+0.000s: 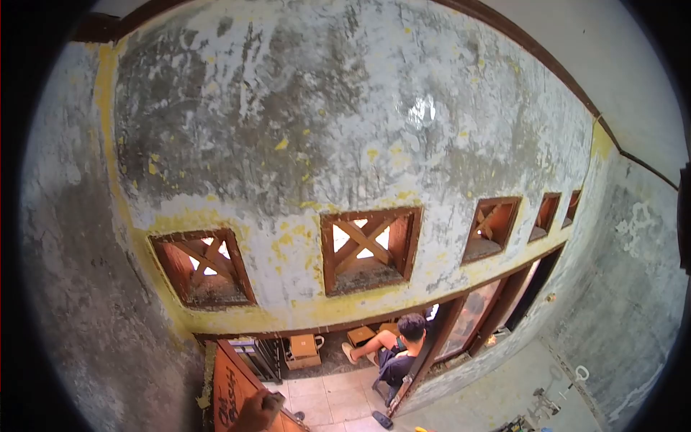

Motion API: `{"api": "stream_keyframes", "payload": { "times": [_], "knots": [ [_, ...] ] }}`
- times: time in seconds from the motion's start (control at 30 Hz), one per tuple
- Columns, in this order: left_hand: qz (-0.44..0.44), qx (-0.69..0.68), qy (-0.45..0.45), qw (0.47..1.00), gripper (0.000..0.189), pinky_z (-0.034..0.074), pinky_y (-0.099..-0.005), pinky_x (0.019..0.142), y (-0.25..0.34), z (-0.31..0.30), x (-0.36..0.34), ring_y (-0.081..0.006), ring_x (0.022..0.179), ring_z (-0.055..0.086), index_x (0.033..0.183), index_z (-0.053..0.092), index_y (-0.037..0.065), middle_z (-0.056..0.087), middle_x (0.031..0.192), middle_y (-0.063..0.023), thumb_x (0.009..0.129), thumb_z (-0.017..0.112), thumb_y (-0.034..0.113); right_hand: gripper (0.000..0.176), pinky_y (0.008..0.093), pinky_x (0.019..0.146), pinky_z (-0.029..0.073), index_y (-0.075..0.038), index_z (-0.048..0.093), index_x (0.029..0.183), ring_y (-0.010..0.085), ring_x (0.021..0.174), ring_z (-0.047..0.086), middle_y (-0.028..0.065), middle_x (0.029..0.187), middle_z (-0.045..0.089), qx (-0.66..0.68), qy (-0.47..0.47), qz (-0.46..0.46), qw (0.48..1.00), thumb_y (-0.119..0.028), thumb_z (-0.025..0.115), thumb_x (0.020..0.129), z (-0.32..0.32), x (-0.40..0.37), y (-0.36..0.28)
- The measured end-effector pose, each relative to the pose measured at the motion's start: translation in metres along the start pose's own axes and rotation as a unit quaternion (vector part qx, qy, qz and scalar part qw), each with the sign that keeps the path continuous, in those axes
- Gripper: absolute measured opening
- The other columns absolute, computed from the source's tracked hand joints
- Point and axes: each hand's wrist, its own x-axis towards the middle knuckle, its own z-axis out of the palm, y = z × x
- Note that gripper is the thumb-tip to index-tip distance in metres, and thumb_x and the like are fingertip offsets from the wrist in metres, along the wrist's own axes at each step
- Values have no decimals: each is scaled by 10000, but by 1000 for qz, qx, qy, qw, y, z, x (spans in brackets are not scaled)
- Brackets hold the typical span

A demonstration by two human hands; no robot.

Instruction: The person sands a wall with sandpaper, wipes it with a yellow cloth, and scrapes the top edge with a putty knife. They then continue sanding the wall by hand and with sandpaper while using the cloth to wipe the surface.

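Note:
I look from high up at a worn grey plaster wall (345,108) with flaking yellow paint. One hand, which seems to be my left hand (255,413), shows only at the bottom edge, in front of an orange door leaf (229,385). A small greyish thing sits at its fingertips, too small to name, and its grip is unclear. My right hand is out of view. A row of square wooden vent openings with crossed slats runs across the wall, the nearest at the left (204,265) and the middle (368,248).
Far below, another person (399,351) sits in a doorway on a tiled floor, near cardboard boxes (304,350). A dark flat object (381,420) lies on the tiles. Small tools (551,402) lie on the grey floor at the right. Side walls close in left and right.

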Motion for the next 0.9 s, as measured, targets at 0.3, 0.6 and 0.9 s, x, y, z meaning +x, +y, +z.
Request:
{"api": "stream_keyframes", "payload": {
  "times": [0.3,0.6,0.9],
  "knots": [
    [59,38,136,988,455,499,-387,781,-7,-19,11,-238,865,602,1056,623,66,599,946,-98,710,874,223,387,351,953,505,-40,552,1309,182,1079,629,63,1191,654,287,-257,-214,898,-317,474,1049,69,7,-154],
    [104,80,-35,991,523,480,-321,595,35,9,-2,-139,657,567,1284,660,154,607,851,-72,800,628,-41,398,424,1000,484,-24,491,1362,249,1136,631,115,1276,625,416,-368,-59,830,-238,508,1027,79,-101,-278],
    [-29,-295,-214,931,607,581,-281,730,34,22,-10,-108,868,602,1367,613,112,615,1131,-82,782,582,-45,269,352,812,568,-37,586,1171,206,936,684,85,1073,674,358,-250,-91,895,11,603,908,125,-103,-296]
  ]
}}
